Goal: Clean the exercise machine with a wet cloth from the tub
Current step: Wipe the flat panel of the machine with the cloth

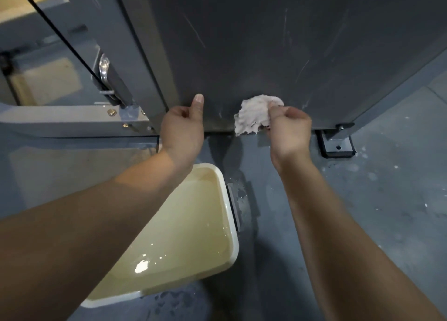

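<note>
The exercise machine's dark grey panel (254,42) fills the upper middle of the head view. My right hand (289,132) grips a crumpled whitish cloth (254,115) and holds it against the panel's bottom edge. My left hand (182,129) is at the panel's lower left corner, fingers curled under and thumb pointing up along the panel; what the fingers hold is hidden. A white tub (232,224) with yellowish water stands on the floor below my left forearm.
A grey frame post (145,54) with a black cable (60,35) and a chrome pulley (104,69) stands left of the panel. A bolted foot plate (337,146) sits at the panel's right corner. The blue-grey floor (387,187) shows water splashes near the tub.
</note>
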`<state>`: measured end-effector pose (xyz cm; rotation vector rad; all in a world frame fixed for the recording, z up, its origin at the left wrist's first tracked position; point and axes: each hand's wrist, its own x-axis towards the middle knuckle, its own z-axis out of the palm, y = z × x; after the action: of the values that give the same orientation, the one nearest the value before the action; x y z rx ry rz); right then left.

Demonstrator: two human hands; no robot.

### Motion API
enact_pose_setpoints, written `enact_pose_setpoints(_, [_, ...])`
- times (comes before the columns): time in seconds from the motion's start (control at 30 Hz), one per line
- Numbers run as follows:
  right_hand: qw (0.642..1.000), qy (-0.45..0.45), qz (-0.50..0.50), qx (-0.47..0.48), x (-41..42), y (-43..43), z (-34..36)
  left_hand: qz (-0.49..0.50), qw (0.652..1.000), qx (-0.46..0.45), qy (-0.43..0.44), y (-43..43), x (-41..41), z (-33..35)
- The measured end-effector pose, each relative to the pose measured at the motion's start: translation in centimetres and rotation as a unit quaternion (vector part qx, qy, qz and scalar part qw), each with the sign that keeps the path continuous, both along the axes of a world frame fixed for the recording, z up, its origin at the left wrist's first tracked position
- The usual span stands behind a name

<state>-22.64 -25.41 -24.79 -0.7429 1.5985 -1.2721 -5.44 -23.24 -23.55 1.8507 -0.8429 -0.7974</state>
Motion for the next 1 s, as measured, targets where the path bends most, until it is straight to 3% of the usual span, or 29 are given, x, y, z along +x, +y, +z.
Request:
enact_pose_setpoints(0.23, [0.986,-0.135,-0.055,0.079,0.0,-1.6,-0.3,0.01,1.0,-0.019,-0.012,-0.3,-0.2,-1.0])
enact_pose_setpoints(0.33, [0.987,-0.095,-0.055,0.114,-0.6,-0.9,-1.6,0.005,0.999,-0.037,-0.008,-0.2,-0.1,-1.2])
enact_pose_setpoints(0.47, [0.998,-0.047,-0.024,0.031,-0.6,-0.8,-0.1,0.011,0.999,-0.039,-0.006,-0.7,-0.1,-1.7])
enact_pose_setpoints(0.77, [0.98,-0.181,-0.028,0.08,-1.0,-1.3,4.0,0.033,0.999,-0.017,-0.025,-1.1,-0.5,-2.1])
enact_pose_setpoints(1.0, [0.977,-0.192,-0.002,0.087,-1.6,-1.5,4.8,0.034,0.998,-0.02,-0.043,-1.2,-0.6,-2.2])
